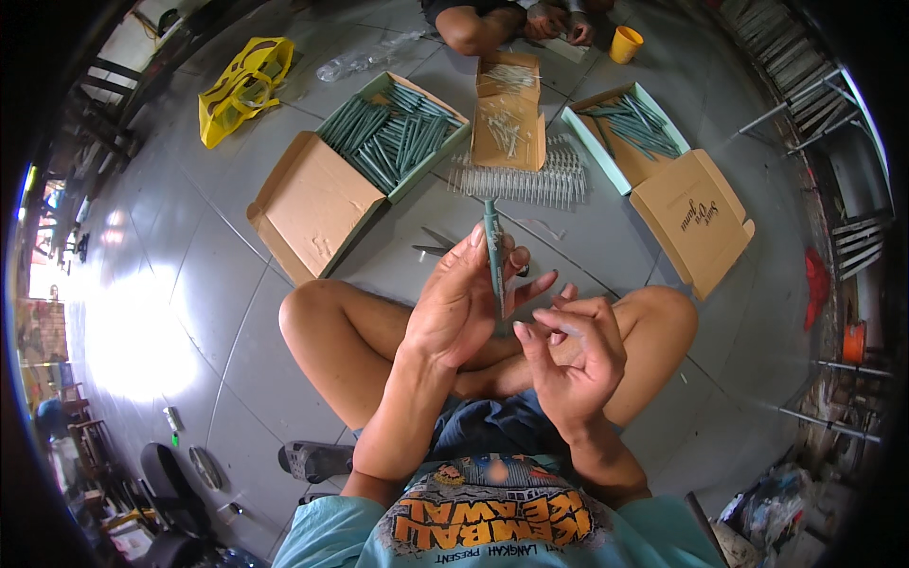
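Observation:
My left hand [454, 303] is closed around a slim green pen [492, 237], held upright between thumb and fingers. A bit of transparent plastic [509, 301] shows by the pen's lower end. Just right of it hovers my right hand [578, 355], fingers bent, thumb and forefinger apart, with nothing visible between them. Dark scissors [434, 244] lie on the floor beyond my left hand. Farther off is a row of transparent plastic tubes [530, 185], partly beneath a small cardboard box [509, 156] of thin white pieces. A green-sided box [454, 112] on the left holds many similar green pens.
Another open box [570, 121] at the right holds more green pens. A yellow bag [241, 95] and crumpled transparent plastic [365, 62] lie at the far left. Another person [473, 28] sits opposite, near an orange cup [625, 44]. My crossed legs flank my hands.

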Action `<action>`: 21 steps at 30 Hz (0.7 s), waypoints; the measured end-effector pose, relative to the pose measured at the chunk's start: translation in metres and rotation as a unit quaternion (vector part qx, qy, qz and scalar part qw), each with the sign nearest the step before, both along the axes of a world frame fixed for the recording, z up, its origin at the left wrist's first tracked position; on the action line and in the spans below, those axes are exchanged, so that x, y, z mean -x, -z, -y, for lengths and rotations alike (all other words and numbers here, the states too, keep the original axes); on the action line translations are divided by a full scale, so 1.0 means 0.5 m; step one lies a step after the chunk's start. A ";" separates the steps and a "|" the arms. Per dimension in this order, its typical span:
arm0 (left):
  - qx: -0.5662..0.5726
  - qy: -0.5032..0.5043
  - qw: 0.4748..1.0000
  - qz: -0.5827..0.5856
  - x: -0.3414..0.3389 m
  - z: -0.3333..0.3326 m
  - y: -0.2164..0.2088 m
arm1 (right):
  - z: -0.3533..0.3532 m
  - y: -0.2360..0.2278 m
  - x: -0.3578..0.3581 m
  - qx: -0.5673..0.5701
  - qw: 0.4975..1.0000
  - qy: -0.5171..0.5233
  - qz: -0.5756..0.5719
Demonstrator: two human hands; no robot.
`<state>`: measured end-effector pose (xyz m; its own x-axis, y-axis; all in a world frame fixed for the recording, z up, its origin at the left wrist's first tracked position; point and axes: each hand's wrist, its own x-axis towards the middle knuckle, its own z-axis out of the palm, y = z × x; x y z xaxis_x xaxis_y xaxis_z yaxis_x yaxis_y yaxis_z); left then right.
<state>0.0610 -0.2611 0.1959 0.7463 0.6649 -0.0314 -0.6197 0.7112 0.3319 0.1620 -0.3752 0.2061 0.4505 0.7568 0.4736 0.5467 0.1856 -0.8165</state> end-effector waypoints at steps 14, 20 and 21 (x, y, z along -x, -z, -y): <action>0.021 -0.034 0.998 0.040 -0.004 0.016 -0.004 | -0.036 -0.012 0.021 -0.045 0.986 0.001 0.159; -0.007 -0.026 0.999 -0.017 0.003 0.016 0.000 | -0.046 -0.008 0.014 -0.039 0.975 0.002 0.218; -0.011 -0.021 1.000 -0.007 0.004 0.016 0.002 | -0.047 -0.009 0.012 -0.041 0.972 0.003 0.230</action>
<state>0.0591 -0.2691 0.1948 0.7171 0.6965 -0.0272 -0.6443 0.6772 0.3553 0.1560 -0.3517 0.2106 0.1807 0.7062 0.6845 0.8514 0.2361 -0.4684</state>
